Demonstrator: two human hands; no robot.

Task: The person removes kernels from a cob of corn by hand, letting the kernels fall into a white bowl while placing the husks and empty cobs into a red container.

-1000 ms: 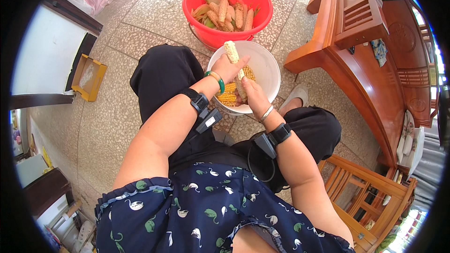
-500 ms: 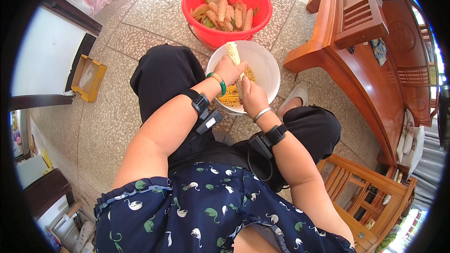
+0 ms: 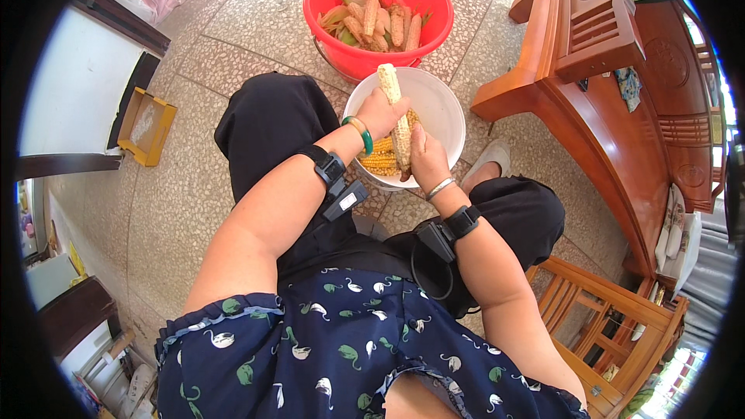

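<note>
Between my two hands, a pale corn cob (image 3: 400,133) slants over a white bucket (image 3: 444,109). Most of the cob's visible side looks stripped of kernels. My left hand (image 3: 379,115) is closed round its upper part, green bangle at the wrist. Lower down, my right hand (image 3: 428,161) grips the cob's near end, thumb along its side. Beneath them, yellow corn (image 3: 380,160), both whole ears and loose kernels, lies in the bucket. Parts of the bucket's inside are hidden by my hands.
Just beyond stands a red bucket (image 3: 341,59) holding bare cobs (image 3: 371,14) and husks. A carved wooden bench (image 3: 535,85) runs along the right, with a slatted wooden piece (image 3: 613,334) nearer me. An open yellow cardboard box (image 3: 147,128) lies at left on the speckled floor.
The cob has turned so more of its length and its near end show. My right hand has shifted slightly right and down along it; my left hand keeps its grip.
</note>
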